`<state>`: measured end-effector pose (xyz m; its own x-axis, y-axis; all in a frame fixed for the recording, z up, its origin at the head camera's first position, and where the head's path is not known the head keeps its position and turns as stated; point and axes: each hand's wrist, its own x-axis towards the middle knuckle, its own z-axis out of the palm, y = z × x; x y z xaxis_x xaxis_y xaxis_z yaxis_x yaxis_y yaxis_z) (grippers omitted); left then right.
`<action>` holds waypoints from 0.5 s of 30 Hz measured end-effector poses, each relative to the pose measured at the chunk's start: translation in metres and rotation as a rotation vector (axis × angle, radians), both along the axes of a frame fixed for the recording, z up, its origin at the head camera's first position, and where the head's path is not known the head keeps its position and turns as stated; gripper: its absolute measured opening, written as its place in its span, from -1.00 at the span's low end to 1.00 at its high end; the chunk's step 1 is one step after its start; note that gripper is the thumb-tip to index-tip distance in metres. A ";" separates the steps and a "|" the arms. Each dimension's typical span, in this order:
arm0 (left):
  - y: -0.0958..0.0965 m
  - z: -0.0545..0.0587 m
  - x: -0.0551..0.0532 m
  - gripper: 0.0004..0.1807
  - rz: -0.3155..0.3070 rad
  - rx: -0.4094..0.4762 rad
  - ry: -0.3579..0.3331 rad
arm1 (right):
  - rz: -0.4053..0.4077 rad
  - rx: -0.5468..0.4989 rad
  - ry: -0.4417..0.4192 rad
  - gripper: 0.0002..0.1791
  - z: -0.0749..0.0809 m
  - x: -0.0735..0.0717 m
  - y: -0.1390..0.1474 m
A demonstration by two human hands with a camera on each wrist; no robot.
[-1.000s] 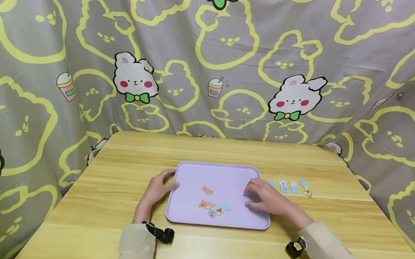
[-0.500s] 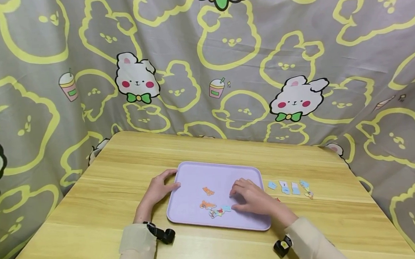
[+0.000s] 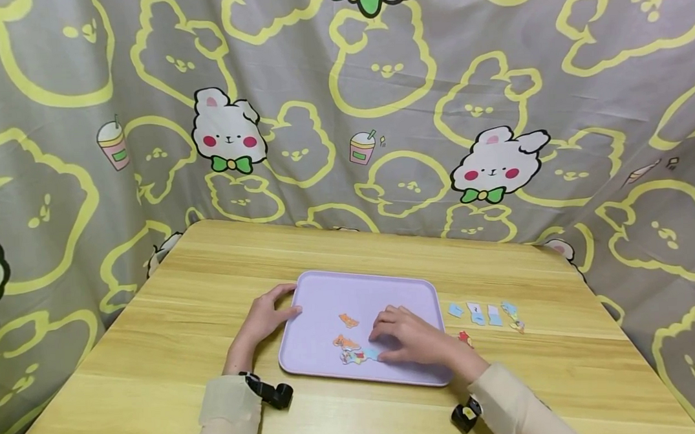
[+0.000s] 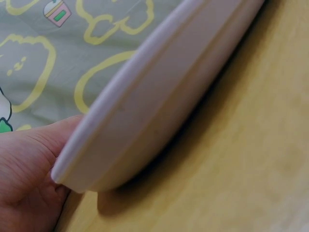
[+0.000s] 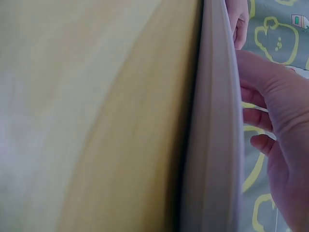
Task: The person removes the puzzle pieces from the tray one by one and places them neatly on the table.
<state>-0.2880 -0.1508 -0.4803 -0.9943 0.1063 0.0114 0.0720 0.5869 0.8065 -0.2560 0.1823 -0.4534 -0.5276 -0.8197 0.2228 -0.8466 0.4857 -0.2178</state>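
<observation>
My left hand (image 3: 267, 317) grips the left edge of a lilac tray (image 3: 327, 282), its thumb over the rim. In the left wrist view, the tray's outer wall (image 4: 145, 96) hides part of that hand. Over the tray's front right part, my right hand (image 3: 413, 337) has its fingers loosely bent. Its thumb tip touches the light-blue end of a joined strip of puzzle pieces (image 3: 353, 356) near the front rim. Just behind the strip lies an orange puzzle piece (image 3: 345, 341), and a second orange piece (image 3: 349, 320) lies farther back on the tray.
Right of the tray, several blue and white puzzle pieces (image 3: 476, 313) lie in a row on the wooden table (image 3: 199, 282). A red piece (image 3: 465, 339) sits by my right wrist. Behind the table hangs a patterned grey curtain (image 3: 306, 63).
My right hand has moved left across the tray, and the joined strip has slid left along with it. The red piece by the wrist has come into view. The left hand stays put.
</observation>
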 end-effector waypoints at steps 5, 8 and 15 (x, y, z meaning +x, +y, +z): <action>0.000 0.000 0.000 -0.41 0.004 -0.001 -0.001 | 0.078 -0.002 -0.019 -0.67 0.001 0.000 -0.007; 0.000 -0.001 -0.001 -0.41 0.004 0.000 -0.004 | 0.121 0.002 -0.033 -0.66 0.001 -0.001 -0.011; 0.000 -0.001 0.000 -0.41 0.003 0.005 -0.002 | 0.170 0.016 -0.063 -0.71 0.004 -0.003 -0.017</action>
